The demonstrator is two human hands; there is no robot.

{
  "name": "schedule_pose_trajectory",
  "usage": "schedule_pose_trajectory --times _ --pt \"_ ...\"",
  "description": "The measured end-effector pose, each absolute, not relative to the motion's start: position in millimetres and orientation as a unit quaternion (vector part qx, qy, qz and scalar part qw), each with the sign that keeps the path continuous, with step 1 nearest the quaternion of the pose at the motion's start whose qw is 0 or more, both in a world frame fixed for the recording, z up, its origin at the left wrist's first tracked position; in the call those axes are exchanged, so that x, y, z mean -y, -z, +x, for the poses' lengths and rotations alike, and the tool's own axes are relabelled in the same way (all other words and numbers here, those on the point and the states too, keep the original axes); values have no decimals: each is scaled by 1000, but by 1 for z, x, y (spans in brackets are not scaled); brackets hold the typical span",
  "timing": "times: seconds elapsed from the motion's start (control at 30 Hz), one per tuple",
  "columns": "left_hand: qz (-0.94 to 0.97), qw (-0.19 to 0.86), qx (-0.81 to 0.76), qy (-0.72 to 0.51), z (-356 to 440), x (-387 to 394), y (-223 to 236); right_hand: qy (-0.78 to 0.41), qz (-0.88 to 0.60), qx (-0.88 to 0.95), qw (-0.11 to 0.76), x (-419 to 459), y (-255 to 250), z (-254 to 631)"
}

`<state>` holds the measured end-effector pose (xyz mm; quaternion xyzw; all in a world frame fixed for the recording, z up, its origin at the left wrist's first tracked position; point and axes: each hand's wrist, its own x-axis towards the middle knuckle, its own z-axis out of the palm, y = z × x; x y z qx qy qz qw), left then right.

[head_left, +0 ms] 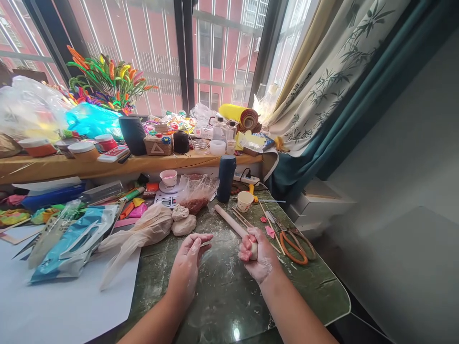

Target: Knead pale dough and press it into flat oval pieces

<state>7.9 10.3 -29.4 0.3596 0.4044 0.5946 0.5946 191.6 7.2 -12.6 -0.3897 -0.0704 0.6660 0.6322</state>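
My right hand (256, 253) is closed around a small lump of pale dough (254, 251), part of which shows between the curled fingers and the palm. Just beyond it a wooden rolling pin (228, 220) lies slantwise, its near end hidden by the hand. My left hand (191, 253) hovers over the dark green tabletop (222, 296) holding nothing, its fingers stretched and the thumb alongside. White flour-like powder marks both hands and the table. Two larger pieces of dough (183, 225) sit beyond the left hand, touching a translucent plastic bag (150, 222).
Orange-handled scissors (296, 248), thin sticks and pink scraps (269, 231) lie at right. A paper cup (245, 201) and a dark cylinder (226, 179) stand behind. At left, white paper (89, 306) bears a blue tool packet (77, 243). A small scale (165, 198) sits farther back.
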Motion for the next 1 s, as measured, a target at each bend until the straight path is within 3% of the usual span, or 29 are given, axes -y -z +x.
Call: schedule_pose_trajectory --times 0.23,0.33,0.43,0.67,1.0 --pt "312 639 -384 -588 14 -5 22 -554 -513 268 599 8 18 143" --pt "242 676 -361 -595 10 -6 16 -490 -521 454 531 24 9 129" --pt "140 680 -396 -602 3 -11 11 -458 -512 509 519 32 4 127" --pt "53 733 -318 -599 -9 -16 0 -555 -497 389 542 34 26 124" --pt "232 706 -298 -599 -7 -9 -1 -768 -309 94 553 48 23 100"
